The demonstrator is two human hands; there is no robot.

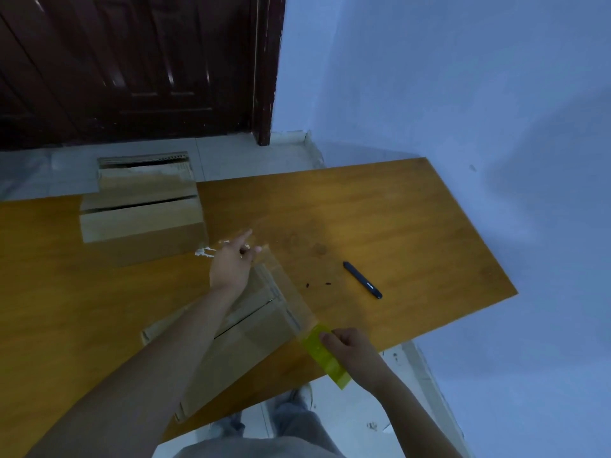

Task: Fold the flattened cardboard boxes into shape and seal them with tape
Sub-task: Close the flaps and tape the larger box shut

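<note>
A folded cardboard box (251,338) lies on the wooden table (380,219) in front of me, its top flaps meeting along a dark seam. A strip of clear tape (284,285) stretches over the box's right side. My left hand (231,262) pinches the tape's far end above the box's far corner, index finger pointing away. My right hand (350,348) grips the yellow tape roll (325,355) at the near right corner, just past the table's front edge. A second shaped box (142,209) stands at the table's far left edge.
A dark pen-like cutter (362,280) lies on the table to the right of the box, with small dark specks (317,285) near it. A dark wooden door (132,61) and a blue wall (463,94) stand behind. My feet are on the tiled floor (357,421) below.
</note>
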